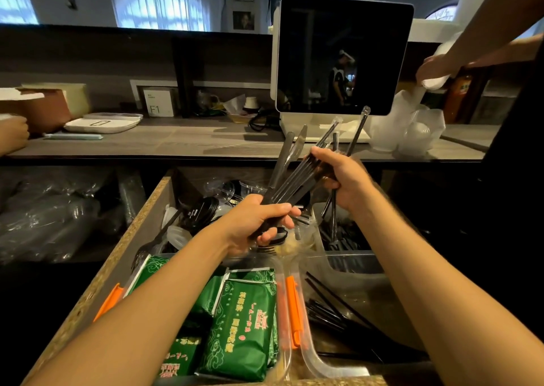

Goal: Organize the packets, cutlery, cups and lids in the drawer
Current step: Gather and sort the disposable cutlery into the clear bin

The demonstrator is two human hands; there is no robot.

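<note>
Above the open drawer point(141, 223), my left hand point(259, 220) grips the lower ends of a bundle of wrapped black plastic cutlery point(291, 176). My right hand point(341, 176) holds the same bundle higher up, fingers curled round it; knife tips and handles fan out above. Below, a clear box with orange clips point(291, 306) holds green packets point(244, 329). A clear bin point(344, 247) at the right holds more black cutlery. Black straws point(329, 303) lie in a clear tray at the front right. Black lids point(203, 209) and clear cups point(223, 188) lie at the drawer's back.
A white-framed screen point(341, 55) stands on the counter point(176, 141) behind the drawer. Another person's hand point(435, 67) holds white cups at the upper right, above a bag of clear cups point(418, 132). A white tray point(100, 125) and another person's hand point(11, 134) sit left.
</note>
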